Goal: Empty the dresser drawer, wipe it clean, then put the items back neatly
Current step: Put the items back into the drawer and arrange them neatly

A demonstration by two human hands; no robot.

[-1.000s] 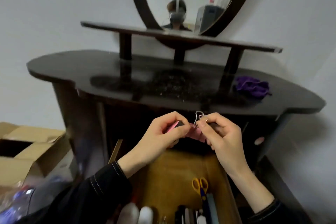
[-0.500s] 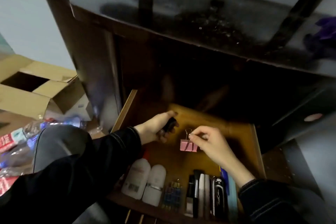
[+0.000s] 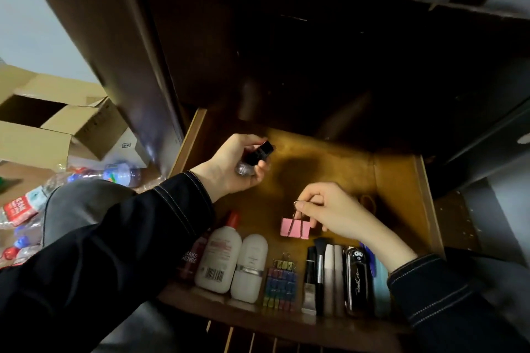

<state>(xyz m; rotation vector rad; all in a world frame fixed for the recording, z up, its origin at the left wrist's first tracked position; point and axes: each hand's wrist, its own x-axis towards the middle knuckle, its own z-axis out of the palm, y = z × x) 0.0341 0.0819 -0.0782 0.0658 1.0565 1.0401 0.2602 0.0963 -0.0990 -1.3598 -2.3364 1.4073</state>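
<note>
The right hand [image 3: 335, 209] pinches a pink binder clip [image 3: 295, 228] by its wire handle over the middle of the drawer [image 3: 344, 163]. At ten o'clock, the left hand [image 3: 232, 169] grips a black-capped bottle [image 3: 258, 155]. White bottles [image 3: 229, 255], small clips [image 3: 281, 284] and cosmetics [image 3: 329, 275] already line the six o'clock edge, so restocking looks nearly done.

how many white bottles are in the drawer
2. The red-capped bottle lies at the front left of the drawer; the plain bottle lies beside it on the right. The left sleeve covers that corner, so another may be hidden.
</note>
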